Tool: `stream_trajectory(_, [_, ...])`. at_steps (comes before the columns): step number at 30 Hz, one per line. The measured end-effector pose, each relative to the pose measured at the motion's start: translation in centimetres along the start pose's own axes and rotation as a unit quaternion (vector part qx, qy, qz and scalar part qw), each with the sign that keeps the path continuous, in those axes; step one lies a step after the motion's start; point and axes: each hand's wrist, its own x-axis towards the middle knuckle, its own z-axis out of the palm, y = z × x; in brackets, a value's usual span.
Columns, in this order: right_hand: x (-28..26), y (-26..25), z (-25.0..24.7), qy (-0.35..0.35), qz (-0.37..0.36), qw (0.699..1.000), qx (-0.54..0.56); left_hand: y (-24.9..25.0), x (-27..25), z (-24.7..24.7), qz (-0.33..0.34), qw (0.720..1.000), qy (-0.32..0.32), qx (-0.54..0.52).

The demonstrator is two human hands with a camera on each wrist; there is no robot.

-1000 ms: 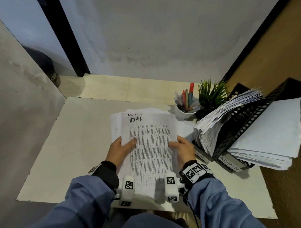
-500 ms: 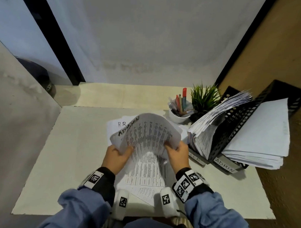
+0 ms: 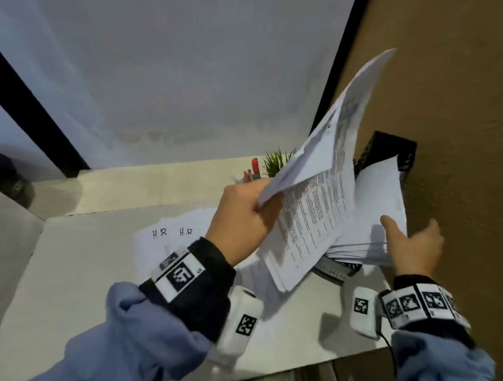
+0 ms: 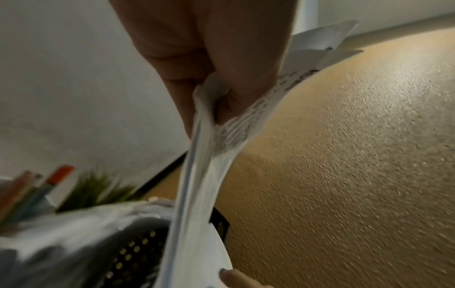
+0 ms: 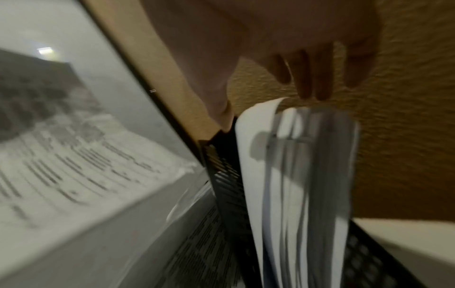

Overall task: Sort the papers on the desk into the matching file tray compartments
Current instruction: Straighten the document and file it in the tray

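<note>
Papers (image 3: pixel 312 218) are pinched in your left hand (image 3: pixel 243 218); only the wrist view shows this pinch. Your right hand (image 3: pixel 413 250), fingers spread, touches the tray (image 3: pixel 388 146) stack (image 3: pixel 378 212).

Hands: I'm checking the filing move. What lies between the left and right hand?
In the head view, the printed sheets gripped by the left hand hang between it and the right hand, which rests open on the tray's stack.
</note>
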Motion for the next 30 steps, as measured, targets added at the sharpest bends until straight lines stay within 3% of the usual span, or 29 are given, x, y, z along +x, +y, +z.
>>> stream_trajectory(2, [1.3,1.2,-0.3,-0.074,0.061,0.995,0.002,0.8,1.1,3.0,0.023,1.000,-0.002,-0.010])
stream_trajectory(7, [2.3,2.2,0.2,-0.136,0.041,0.985,0.094,0.7,3.5,9.3,0.055,0.996,-0.055,0.045])
stream_trajectory(12, [2.7,0.8,0.5,-0.106,-0.126,0.975,0.148,0.3,4.3,13.3,0.068,0.988,-0.082,0.114])
stream_trajectory(15, [3.7,0.3,0.5,-0.088,-0.141,0.970,0.176,-1.1,4.5,15.4,0.030,0.988,-0.107,0.103])
stream_trajectory(18, [4.2,-0.6,-0.4,-0.091,-0.106,0.967,0.214,-1.9,4.7,16.9,-0.014,0.987,-0.126,0.097])
stream_trajectory(22, [3.0,-3.8,-2.0,-0.094,-0.239,0.960,0.110,-3.4,4.8,18.7,-0.064,0.980,-0.165,0.092])
stream_trajectory(24, [2.4,-4.3,-1.9,-0.085,-0.265,0.960,0.039,-4.3,5.0,19.6,-0.086,0.970,-0.204,0.105])
stream_trajectory(27, [1.8,-3.6,-0.4,-0.073,-0.232,0.969,-0.048,-4.9,5.3,20.1,-0.101,0.938,-0.294,0.156])
stream_trajectory(30, [1.4,-2.7,0.9,-0.095,-0.189,0.975,-0.064,-5.5,5.7,19.7,-0.099,0.927,-0.312,0.182])
